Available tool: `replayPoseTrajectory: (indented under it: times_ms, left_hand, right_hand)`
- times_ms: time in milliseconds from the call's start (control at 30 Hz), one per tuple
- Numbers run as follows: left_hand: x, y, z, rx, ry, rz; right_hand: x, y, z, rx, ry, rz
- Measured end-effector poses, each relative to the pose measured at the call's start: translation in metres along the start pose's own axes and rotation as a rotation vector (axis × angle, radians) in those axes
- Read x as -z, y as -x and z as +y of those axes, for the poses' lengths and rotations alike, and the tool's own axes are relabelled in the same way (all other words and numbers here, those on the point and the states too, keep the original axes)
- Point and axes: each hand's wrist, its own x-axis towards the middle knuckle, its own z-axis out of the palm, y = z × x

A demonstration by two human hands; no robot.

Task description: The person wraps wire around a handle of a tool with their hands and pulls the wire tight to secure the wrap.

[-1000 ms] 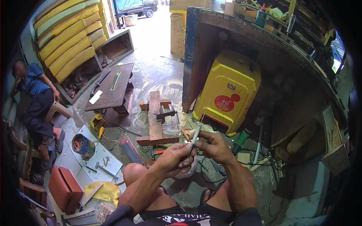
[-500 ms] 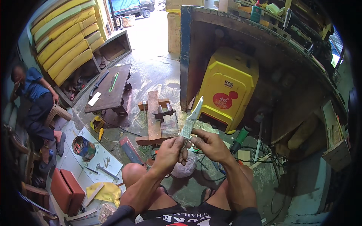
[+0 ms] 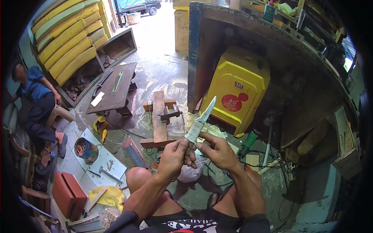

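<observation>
Upright in front of my knees is a knife (image 3: 208, 109) with a pale, pointed blade, leaning a little to the right. Pale cord (image 3: 194, 131) is wound tightly round its handle. My left hand (image 3: 175, 156) grips the lower end of the handle between thumb and fingers. Against the same end, my right hand (image 3: 218, 150) has its thumb and forefinger pinched together at the cord. A thin pale strand seems to trail below the fingers, but its end is hard to make out. Behind the hands, near the floor, is a whitish plastic-wrapped bundle (image 3: 190, 173).
Ahead stands a wooden stand (image 3: 159, 116) with a clamp (image 3: 171, 114). A low table (image 3: 112, 91) is farther left. To the right are a yellow case (image 3: 248, 81), a green power tool (image 3: 247, 144) and cables. A hammer (image 3: 110, 175) and tin (image 3: 86, 150) lie left, near a seated person (image 3: 37, 93).
The blade has turned slightly and leans farther right. Both hands keep their hold on the handle end. The seated person's raised hand has come down from the head, and the view has shifted slightly.
</observation>
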Motion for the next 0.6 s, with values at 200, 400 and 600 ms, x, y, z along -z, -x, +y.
replayPoseTrajectory:
  times_ms: [200,400,600]
  left_hand:
    - [0.000,-0.001,0.000,0.009,0.017,0.012]
    - [0.010,-0.004,0.003,0.234,0.371,-0.299]
    - [-0.001,-0.004,-0.012,0.166,0.075,-0.234]
  right_hand:
    - [-0.002,0.001,-0.013,-0.032,0.103,0.053]
    - [0.006,-0.003,-0.006,0.007,-0.240,-0.069]
    - [0.010,-0.001,-0.001,-0.047,-0.215,-0.066]
